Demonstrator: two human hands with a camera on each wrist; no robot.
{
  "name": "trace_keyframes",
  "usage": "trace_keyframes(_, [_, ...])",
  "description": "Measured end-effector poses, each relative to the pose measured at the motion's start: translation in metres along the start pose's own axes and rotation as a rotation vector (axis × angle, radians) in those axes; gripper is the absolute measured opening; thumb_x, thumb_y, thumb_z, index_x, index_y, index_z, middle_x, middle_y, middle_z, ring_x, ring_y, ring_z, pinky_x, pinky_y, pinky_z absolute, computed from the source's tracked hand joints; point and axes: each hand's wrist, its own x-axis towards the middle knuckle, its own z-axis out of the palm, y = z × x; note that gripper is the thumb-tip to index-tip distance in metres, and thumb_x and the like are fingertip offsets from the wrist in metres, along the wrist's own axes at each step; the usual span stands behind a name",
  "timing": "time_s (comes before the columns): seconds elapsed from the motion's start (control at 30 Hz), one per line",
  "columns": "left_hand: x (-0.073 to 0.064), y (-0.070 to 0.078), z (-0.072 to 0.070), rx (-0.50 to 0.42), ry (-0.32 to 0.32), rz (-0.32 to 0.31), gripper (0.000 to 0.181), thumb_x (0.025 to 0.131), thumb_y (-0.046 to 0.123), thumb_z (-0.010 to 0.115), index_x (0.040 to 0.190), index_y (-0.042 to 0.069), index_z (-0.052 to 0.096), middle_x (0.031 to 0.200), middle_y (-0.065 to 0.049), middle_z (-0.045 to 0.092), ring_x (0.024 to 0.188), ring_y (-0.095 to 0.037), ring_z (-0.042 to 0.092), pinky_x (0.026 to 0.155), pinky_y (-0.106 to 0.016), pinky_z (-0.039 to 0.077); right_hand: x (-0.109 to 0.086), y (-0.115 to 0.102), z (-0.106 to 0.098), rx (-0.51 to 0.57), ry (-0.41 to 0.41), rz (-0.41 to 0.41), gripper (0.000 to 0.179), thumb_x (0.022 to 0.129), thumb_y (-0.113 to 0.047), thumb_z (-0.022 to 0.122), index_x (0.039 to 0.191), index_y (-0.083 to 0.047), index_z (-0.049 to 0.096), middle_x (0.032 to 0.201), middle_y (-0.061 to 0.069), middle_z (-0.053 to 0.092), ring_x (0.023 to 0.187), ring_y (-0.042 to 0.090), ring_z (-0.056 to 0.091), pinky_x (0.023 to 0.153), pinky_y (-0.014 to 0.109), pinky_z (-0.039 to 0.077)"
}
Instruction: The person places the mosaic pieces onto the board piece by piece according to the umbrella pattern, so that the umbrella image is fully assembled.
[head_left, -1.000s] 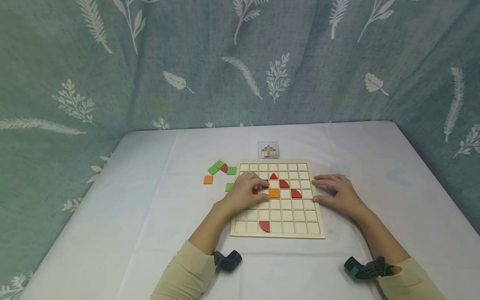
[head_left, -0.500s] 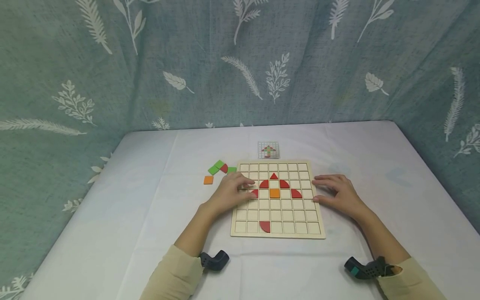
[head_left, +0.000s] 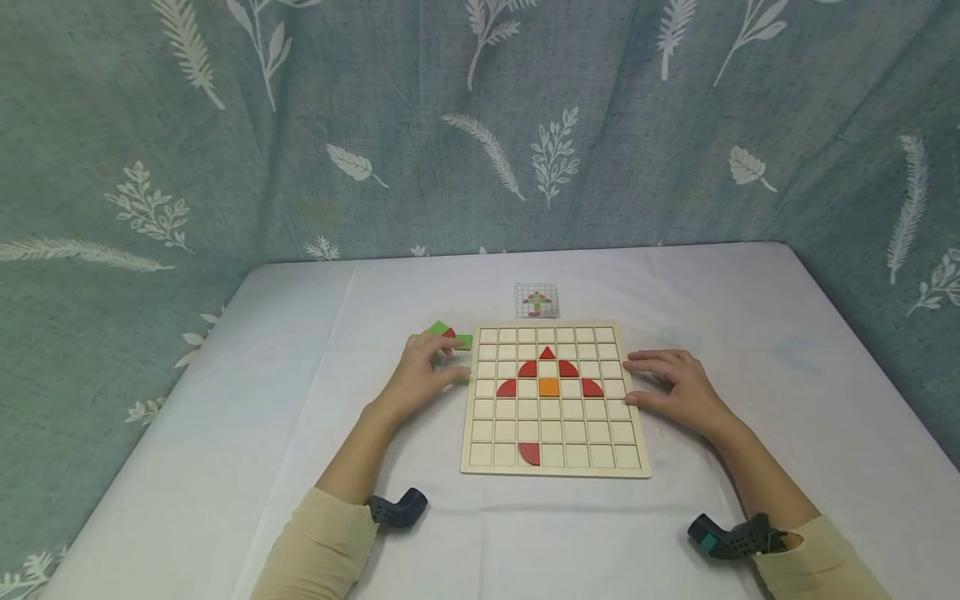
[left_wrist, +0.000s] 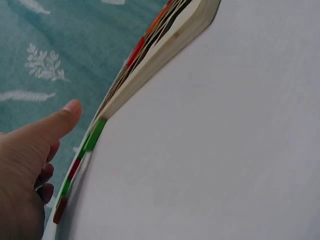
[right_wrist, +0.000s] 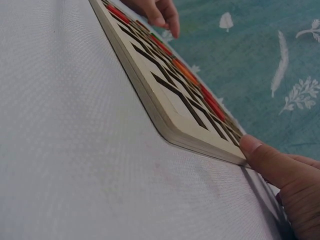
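Note:
My left hand point(head_left: 415, 375) hovers left of the wooden grid board point(head_left: 551, 433), thumb and fingers apart and holding nothing visible. It is over loose tiles: a green square tile point(head_left: 463, 342) and a red quarter-circle tile point(head_left: 449, 332) show past its fingertips. An orange tile point(left_wrist: 60, 210) appears in the left wrist view, though the hand covers it in the head view. My right hand point(head_left: 675, 383) rests against the board's right edge, its thumb touching the rim. On the board lie an orange square point(head_left: 549, 387), a red triangle point(head_left: 547, 353) and several red quarter circles point(head_left: 529, 453).
A small pattern card point(head_left: 537, 300) lies just beyond the board's far edge. White cloth point(head_left: 300, 433) covers the table, and a leaf-patterned curtain point(head_left: 420, 125) hangs behind. Dark wrist-worn devices point(head_left: 399, 509) sit on both forearms.
My left hand has moved left off the board to the loose tiles, uncovering the red quarter circles on the board's left side. The right hand stays in place.

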Motion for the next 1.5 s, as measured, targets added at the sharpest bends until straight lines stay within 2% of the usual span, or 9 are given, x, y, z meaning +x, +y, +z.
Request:
trace_keyframes(0.17, [0.009, -0.011, -0.005, 0.037, 0.051, -0.025, 0.038, 0.079, 0.03, 0.076, 0.111, 0.012, 0.066, 0.097, -0.005, 0.054, 0.092, -0.021, 0.039, 0.078, -0.034, 0.035, 0.0, 0.002, -0.001, -0.02, 0.002, -0.006, 0.049, 0.071, -0.022, 0.082, 0.115, -0.006, 0.066, 0.126, 0.016, 0.058, 0.117, 0.035, 0.04, 0.094, 0.057, 0.024])
trace_keyframes(0.33, [0.02, -0.018, -0.006, 0.064, 0.091, -0.055, 0.044, 0.082, 0.03, 0.074, 0.122, 0.014, 0.063, 0.106, -0.007, 0.052, 0.099, -0.024, 0.038, 0.084, -0.04, 0.033, -0.001, 0.004, -0.001, -0.019, 0.003, -0.004, 0.049, 0.072, -0.022, 0.081, 0.115, -0.006, 0.066, 0.127, 0.016, 0.057, 0.118, 0.035, 0.039, 0.094, 0.056, 0.025])
trace_keyframes(0.47, [0.026, -0.022, -0.004, 0.092, 0.09, -0.098, 0.048, 0.082, 0.03, 0.073, 0.126, 0.015, 0.06, 0.112, -0.009, 0.048, 0.108, -0.027, 0.037, 0.091, -0.045, 0.033, -0.001, 0.003, 0.0, -0.01, 0.0, -0.005, 0.049, 0.071, -0.022, 0.082, 0.115, -0.005, 0.066, 0.126, 0.016, 0.058, 0.118, 0.035, 0.04, 0.094, 0.056, 0.024])
trace_keyframes(0.63, [0.031, -0.026, -0.001, 0.146, 0.074, -0.147, 0.048, 0.083, 0.036, 0.071, 0.126, 0.018, 0.061, 0.116, -0.012, 0.046, 0.109, -0.029, 0.036, 0.092, -0.047, 0.032, -0.001, 0.003, 0.001, -0.015, -0.001, 0.002, 0.05, 0.071, -0.022, 0.082, 0.115, -0.006, 0.066, 0.126, 0.016, 0.058, 0.118, 0.034, 0.04, 0.095, 0.056, 0.024])
trace_keyframes(0.77, [0.032, -0.026, 0.0, 0.174, 0.065, -0.156, 0.045, 0.083, 0.041, 0.07, 0.122, 0.02, 0.064, 0.117, -0.012, 0.046, 0.11, -0.03, 0.036, 0.092, -0.048, 0.03, -0.001, 0.002, 0.0, -0.018, 0.004, 0.001, 0.049, 0.071, -0.022, 0.082, 0.115, -0.005, 0.067, 0.126, 0.016, 0.058, 0.117, 0.035, 0.04, 0.095, 0.057, 0.024])
trace_keyframes(0.9, [0.03, -0.028, 0.001, 0.201, 0.067, -0.14, 0.044, 0.084, 0.043, 0.068, 0.121, 0.02, 0.065, 0.113, -0.011, 0.046, 0.106, -0.028, 0.036, 0.092, -0.047, 0.029, 0.0, 0.001, 0.0, -0.018, 0.001, 0.008, 0.049, 0.071, -0.023, 0.082, 0.115, -0.006, 0.067, 0.126, 0.016, 0.058, 0.117, 0.034, 0.04, 0.094, 0.056, 0.024])
trace_keyframes(1.2, [0.016, -0.029, -0.001, 0.243, 0.074, -0.059, 0.043, 0.084, 0.043, 0.067, 0.119, 0.018, 0.067, 0.099, -0.005, 0.046, 0.092, -0.024, 0.036, 0.084, -0.041, 0.025, 0.001, 0.001, 0.001, -0.012, -0.007, 0.002, 0.048, 0.073, -0.022, 0.081, 0.115, -0.006, 0.067, 0.127, 0.015, 0.058, 0.117, 0.034, 0.04, 0.095, 0.055, 0.024])
trace_keyframes(1.5, [0.006, -0.031, -0.003, 0.254, 0.071, 0.023, 0.038, 0.086, 0.038, 0.068, 0.117, 0.017, 0.067, 0.104, -0.003, 0.059, 0.09, -0.022, 0.035, 0.083, -0.042, 0.021, 0.001, -0.003, -0.001, -0.008, -0.013, 0.003, 0.047, 0.074, -0.023, 0.08, 0.115, -0.006, 0.067, 0.127, 0.016, 0.058, 0.117, 0.036, 0.04, 0.095, 0.057, 0.023])
